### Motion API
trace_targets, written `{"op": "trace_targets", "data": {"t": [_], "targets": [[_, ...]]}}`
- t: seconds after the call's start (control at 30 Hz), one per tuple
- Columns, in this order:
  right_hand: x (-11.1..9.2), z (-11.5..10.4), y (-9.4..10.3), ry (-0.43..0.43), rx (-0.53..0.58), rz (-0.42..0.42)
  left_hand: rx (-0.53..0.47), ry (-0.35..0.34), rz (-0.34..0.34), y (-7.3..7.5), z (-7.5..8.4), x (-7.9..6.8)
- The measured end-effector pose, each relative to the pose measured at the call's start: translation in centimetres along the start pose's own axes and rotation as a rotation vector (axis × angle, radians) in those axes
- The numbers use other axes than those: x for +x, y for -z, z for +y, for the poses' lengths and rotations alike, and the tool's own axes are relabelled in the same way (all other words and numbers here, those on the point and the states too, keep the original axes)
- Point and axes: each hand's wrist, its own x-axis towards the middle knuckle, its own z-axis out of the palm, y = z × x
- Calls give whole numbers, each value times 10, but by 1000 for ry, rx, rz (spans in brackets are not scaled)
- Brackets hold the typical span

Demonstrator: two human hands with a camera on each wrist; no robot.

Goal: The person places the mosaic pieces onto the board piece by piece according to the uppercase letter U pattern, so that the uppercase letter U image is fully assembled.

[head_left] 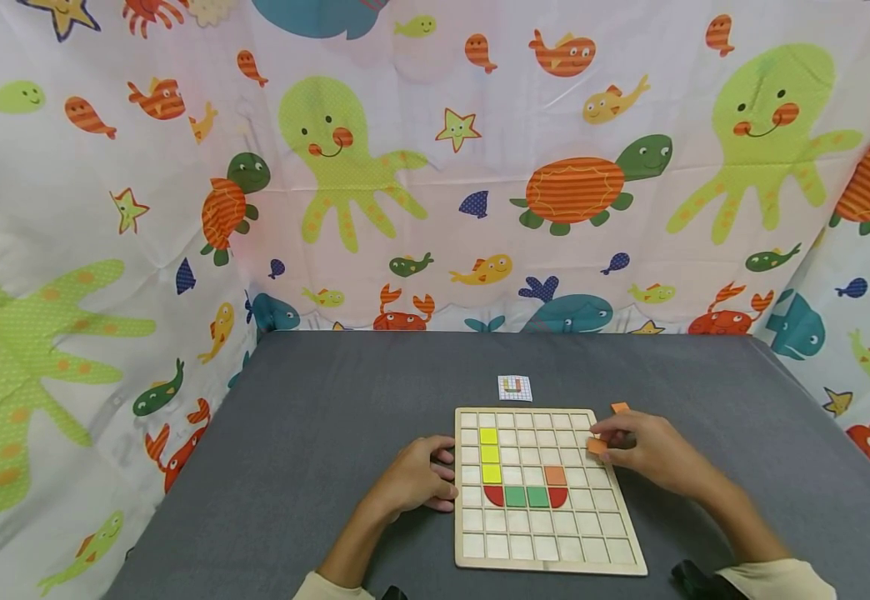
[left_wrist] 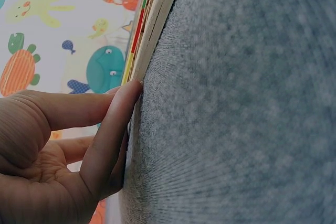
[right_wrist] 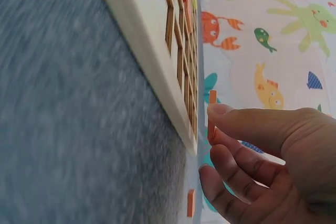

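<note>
A wooden grid board (head_left: pixel 551 567) lies on the grey table. Its squares hold a column of yellow tiles (head_left: pixel 489 454), two green tiles (head_left: pixel 515 497), two red rounded tiles (head_left: pixel 493 496) and an orange tile (head_left: pixel 555 476). My right hand (head_left: pixel 656 450) pinches another orange square tile (right_wrist: pixel 212 117) between thumb and fingers, above the board's right edge. At the board's left edge, my left hand (head_left: pixel 412 479) touches the side with relaxed, slightly bent fingers (left_wrist: pixel 118 114). One more orange tile (head_left: pixel 619 407) lies beyond the board's far right corner, near the right hand.
A small printed pattern card (head_left: pixel 514 388) with a coloured U shape lies behind the board. A dark grey cloth (head_left: pixel 315 400) covers the table. Curtains (head_left: pixel 420 167) printed with sea animals hang behind and at both sides.
</note>
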Motion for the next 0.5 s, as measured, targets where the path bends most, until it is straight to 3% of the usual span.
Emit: {"op": "trace_targets", "data": {"t": [0.5], "targets": [[15, -18, -14, 111, 100, -52, 4, -1, 4, -1, 1, -1]]}}
